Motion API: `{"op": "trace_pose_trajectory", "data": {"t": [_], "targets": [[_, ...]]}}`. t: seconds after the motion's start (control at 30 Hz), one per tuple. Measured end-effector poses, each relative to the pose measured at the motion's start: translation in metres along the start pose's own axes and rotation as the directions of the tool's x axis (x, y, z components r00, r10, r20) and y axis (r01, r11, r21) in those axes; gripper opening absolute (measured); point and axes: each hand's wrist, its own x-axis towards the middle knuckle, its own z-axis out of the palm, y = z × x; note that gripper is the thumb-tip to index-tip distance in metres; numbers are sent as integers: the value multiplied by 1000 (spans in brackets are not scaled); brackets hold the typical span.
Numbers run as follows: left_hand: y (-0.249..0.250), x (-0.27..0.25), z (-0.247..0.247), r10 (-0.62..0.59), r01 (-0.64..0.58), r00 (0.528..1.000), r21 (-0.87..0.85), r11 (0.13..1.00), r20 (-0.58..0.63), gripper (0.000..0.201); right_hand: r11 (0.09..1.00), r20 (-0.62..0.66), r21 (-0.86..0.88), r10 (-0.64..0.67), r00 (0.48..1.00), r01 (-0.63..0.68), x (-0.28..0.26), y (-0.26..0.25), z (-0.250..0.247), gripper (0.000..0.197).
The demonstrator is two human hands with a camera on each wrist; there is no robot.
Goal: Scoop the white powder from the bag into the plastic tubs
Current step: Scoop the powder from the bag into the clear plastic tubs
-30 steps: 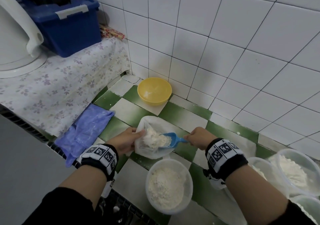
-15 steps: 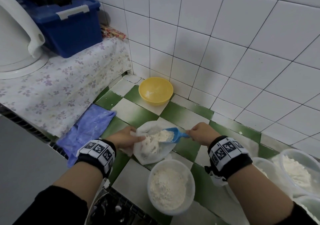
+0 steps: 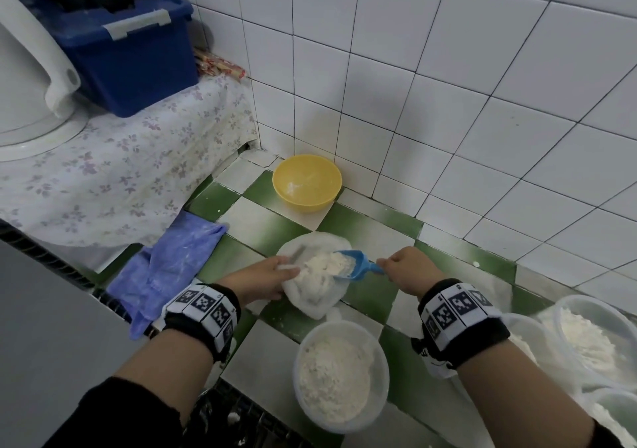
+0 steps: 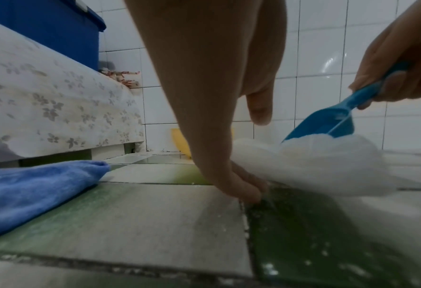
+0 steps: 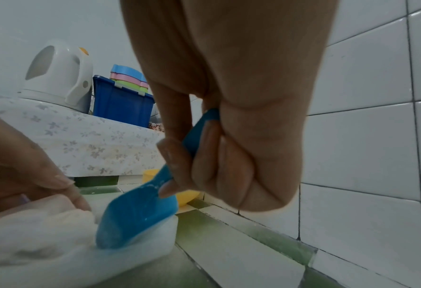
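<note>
a blue scoop (image 3: pixel 356 264) heaped with white powder (image 3: pixel 329 265) sits in the mouth of a clear bag (image 3: pixel 312 275) slumped on the green-and-white checked counter (image 3: pixel 272 223). the right hand (image 3: pixel 408 268) holds the scoop's handle, fingers curled round it and thumb pressed along it, as the right wrist view shows. the left hand (image 3: pixel 265 275) holds the bag's near edge; its thumb lies on the plastic and the other fingertips press down at the counter beside the bag, though whether they pinch the film cannot be told.

judging by the scene, the work is well along: the plastic tub (image 3: pixel 341 377) just in front of the bag is already largely filled, and more tubs (image 3: pixel 593 340) at the right edge hold powder too. the bag looks low and collapsed, so only a few scoops appear to remain.

the path from bag to near tub is short and unobstructed. the tiled wall (image 3: pixel 448 120) stands close behind, with a yellow bowl (image 3: pixel 306 182) in the corner, a blue cloth (image 3: pixel 165 268) to the left and the counter's front edge just beyond the tub, where a spill would likely fall.
</note>
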Motion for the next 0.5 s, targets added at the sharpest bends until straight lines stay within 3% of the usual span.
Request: {"op": "trace_pose_trajectory", "data": {"t": [0.07,0.17,0.33,0.4,0.5], "targets": [[1,-10,2,-29,27,998,26,999,56,43,1000,5,-14,-5,1000,5,1,-1,-1,27],[6,-22,-5,-56,54,997,42,998,43,37,1000,9,-25,3,1000,-3,2,1,-2,28],[13,-6,-11,71,-32,975,183,983,-211,36,998,34,-55,20,999,-18,-2,4,-2,26],[15,8,-8,91,-40,955,180,983,-284,48,996,60,-93,25,998,-19,-3,6,-1,26],[19,21,1,66,-24,974,189,982,-219,69,996,50,-83,41,998,-36,-1,10,1,36]]}}
